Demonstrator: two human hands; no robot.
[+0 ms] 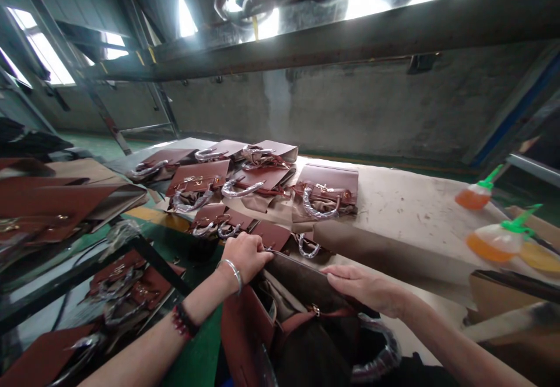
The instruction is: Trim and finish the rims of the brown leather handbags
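Note:
A reddish-brown bag (247, 331) is close in front of me at the bottom, its top open and its lining showing. My left hand (247, 259), with a silver bangle and a dark beaded bracelet at the wrist, pinches the upper left corner of the bag's flap. Along the flap's upper edge on the right lies my right hand (361, 285), its fingers stretched out and touching the flap. A plastic-wrapped handle (382, 346) sticks out at the bag's lower right.
Several similar bags with wrapped handles lie on the pale table (406, 200) ahead. Two bottles of orange liquid, one nearer (494, 244) and one farther (475, 196), stand at the right. More bags (52, 200) are stacked at the left beside a dark metal frame.

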